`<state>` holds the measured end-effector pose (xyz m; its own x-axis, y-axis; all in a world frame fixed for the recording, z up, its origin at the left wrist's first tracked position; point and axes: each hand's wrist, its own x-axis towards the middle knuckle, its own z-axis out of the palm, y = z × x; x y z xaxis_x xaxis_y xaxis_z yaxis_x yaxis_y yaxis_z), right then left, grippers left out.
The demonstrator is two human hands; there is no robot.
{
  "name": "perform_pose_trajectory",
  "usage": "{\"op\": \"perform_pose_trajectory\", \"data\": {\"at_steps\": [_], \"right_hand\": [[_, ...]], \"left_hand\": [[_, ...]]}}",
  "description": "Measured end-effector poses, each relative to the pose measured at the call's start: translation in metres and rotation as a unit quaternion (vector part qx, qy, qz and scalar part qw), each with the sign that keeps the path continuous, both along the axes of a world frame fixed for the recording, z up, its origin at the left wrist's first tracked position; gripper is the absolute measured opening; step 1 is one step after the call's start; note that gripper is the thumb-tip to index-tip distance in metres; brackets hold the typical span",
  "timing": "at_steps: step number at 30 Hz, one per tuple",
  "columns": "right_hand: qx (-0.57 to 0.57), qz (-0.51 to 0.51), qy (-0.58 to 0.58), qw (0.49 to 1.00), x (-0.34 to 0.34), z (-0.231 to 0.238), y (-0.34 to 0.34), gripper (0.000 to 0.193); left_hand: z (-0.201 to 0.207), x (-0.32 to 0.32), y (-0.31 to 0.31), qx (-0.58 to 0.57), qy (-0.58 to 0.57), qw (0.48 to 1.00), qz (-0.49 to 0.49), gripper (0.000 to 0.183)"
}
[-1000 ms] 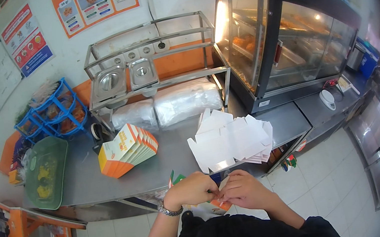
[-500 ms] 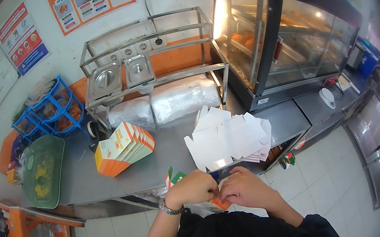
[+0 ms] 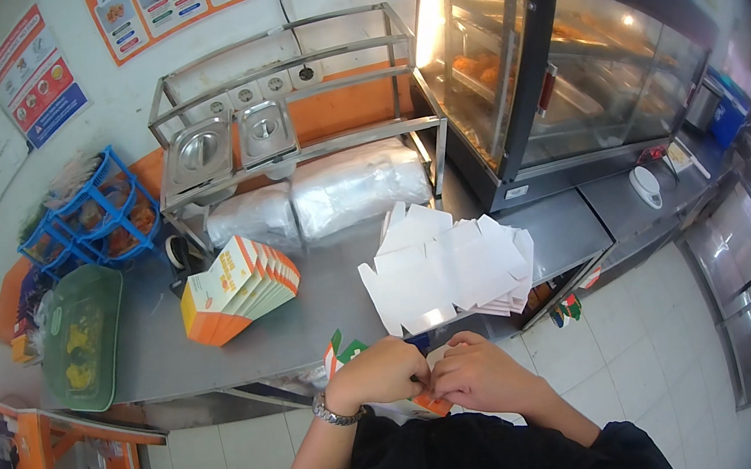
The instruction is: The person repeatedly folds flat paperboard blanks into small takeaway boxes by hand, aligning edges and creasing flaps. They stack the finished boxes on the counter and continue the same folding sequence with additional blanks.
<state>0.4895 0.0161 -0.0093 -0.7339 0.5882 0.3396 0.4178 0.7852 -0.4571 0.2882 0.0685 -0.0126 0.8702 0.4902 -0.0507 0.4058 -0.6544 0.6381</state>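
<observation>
Close to my body, in front of the counter edge, both hands hold a printed cardboard food box (image 3: 433,406). It is partly covered by them; an orange part shows below the fingers and a green and white flap juts out past my left hand. My left hand (image 3: 378,375), with a metal watch at the wrist, is closed on it with bent fingers. My right hand (image 3: 479,375) pinches it from the other side, and the fingertips nearly meet. On the counter beyond lie a stack of flat white box blanks (image 3: 447,267) and a nested row of folded orange and yellow boxes (image 3: 239,289).
A green tray (image 3: 110,382) with yellow items stands at the counter's left end, by blue basket racks (image 3: 104,207). Behind are a steel rack (image 3: 301,152) with lidded pans and plastic-wrapped bundles (image 3: 357,187). A lit glass food warmer (image 3: 600,84) stands at the right, near a white scale (image 3: 645,187).
The view has shifted slightly, so the counter things sit a little further left and higher. Both hands stay on the box, with only small finger movement.
</observation>
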Motion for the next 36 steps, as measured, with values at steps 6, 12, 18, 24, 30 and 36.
{"op": "perform_pose_trajectory", "data": {"at_steps": [6, 12, 18, 24, 30, 36], "right_hand": [[0.013, -0.003, -0.003, 1.000, 0.003, -0.002, -0.006, 0.000], [-0.096, -0.002, 0.058, 0.994, 0.007, -0.013, -0.005, 0.006], [-0.251, -0.025, 0.124, 0.960, -0.002, -0.016, -0.005, 0.017], [-0.348, 0.016, 0.120, 0.929, 0.003, -0.015, -0.004, 0.018], [-0.439, -0.012, 0.149, 0.886, 0.021, -0.030, -0.003, 0.013], [-0.340, -0.099, 0.290, 0.889, 0.008, -0.021, 0.003, 0.027]], "left_hand": [[0.003, 0.004, -0.001, -0.020, -0.005, 1.000, -0.006, 0.013], [0.016, -0.002, -0.005, -0.157, 0.027, 0.987, 0.016, 0.038], [0.026, -0.011, -0.008, -0.198, -0.020, 0.979, 0.048, 0.052], [0.033, -0.043, -0.018, 0.045, -0.292, 0.919, 0.261, 0.040], [0.000, -0.061, -0.020, -0.234, -0.248, 0.901, 0.267, 0.024], [-0.005, -0.035, -0.041, -0.212, -0.324, 0.868, 0.312, 0.013]]}}
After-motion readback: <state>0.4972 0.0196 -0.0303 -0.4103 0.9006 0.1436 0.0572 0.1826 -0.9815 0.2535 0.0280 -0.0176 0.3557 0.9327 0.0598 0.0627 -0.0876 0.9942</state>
